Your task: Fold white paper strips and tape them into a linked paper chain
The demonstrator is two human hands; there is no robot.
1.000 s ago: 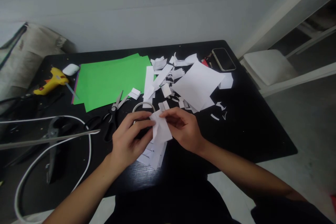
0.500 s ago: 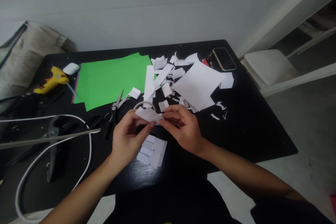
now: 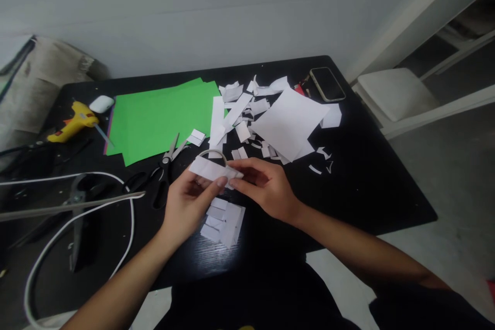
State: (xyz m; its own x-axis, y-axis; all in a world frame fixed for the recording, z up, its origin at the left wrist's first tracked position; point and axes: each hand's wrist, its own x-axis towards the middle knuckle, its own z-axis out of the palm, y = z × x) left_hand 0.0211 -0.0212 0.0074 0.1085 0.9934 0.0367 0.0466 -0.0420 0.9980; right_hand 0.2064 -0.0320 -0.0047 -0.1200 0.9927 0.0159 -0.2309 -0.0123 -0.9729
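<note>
Both my hands hold one folded strip of white paper [image 3: 207, 168] above the black table [image 3: 367, 185]. My left hand [image 3: 189, 201] pinches its near edge with thumb and fingers. At the strip's right end my right hand [image 3: 266, 188] grips it with closed fingers. Below the hands a small stack of folded white paper pieces [image 3: 224, 219] lies on the table. A roll of clear tape [image 3: 212, 154] shows just behind the strip.
Black scissors [image 3: 162, 170] lie left of my hands. Green paper sheets [image 3: 158, 116], white sheets and scraps [image 3: 286, 121], a phone [image 3: 327, 84], a yellow glue gun [image 3: 73, 119], a white case [image 3: 101, 103], pliers [image 3: 77, 206] and a white cable [image 3: 77, 221] cover the table.
The paper piece has been folded from a wider sheet into a narrow flat strip, and both hands have turned it level above the stack.
</note>
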